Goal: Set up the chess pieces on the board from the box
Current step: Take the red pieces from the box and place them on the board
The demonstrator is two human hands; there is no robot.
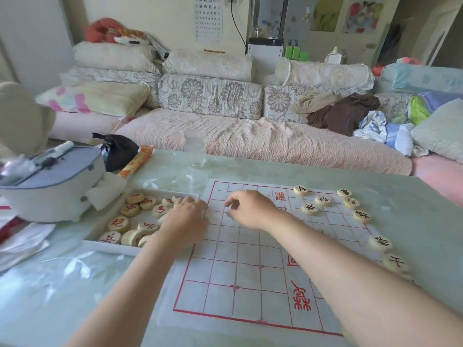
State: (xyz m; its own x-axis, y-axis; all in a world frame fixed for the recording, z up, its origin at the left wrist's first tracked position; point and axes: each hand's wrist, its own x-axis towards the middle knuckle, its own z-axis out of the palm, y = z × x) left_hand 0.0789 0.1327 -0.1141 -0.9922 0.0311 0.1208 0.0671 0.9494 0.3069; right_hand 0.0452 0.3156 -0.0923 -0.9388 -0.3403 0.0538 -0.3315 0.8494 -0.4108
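A paper chess board [240,271] with red grid lines lies on the pale green table. To its left, a shallow white box [110,246] holds several round cream pieces with red characters [130,209]. Several pieces with black characters [309,208] stand along the board's far right side and right edge [380,242]. My left hand [185,216] rests palm down over the box's right end, its fingertips hidden among the pieces. Over the board's far left corner hovers my right hand [250,209], fingers loosely curled and apart, with nothing seen in them.
A white and grey case [55,186] stands left of the box, with papers [22,244] in front of it. A black bag [117,151], an orange packet [136,161] and a clear glass [195,151] sit near the table's far edge. A sofa [250,141] lies beyond.
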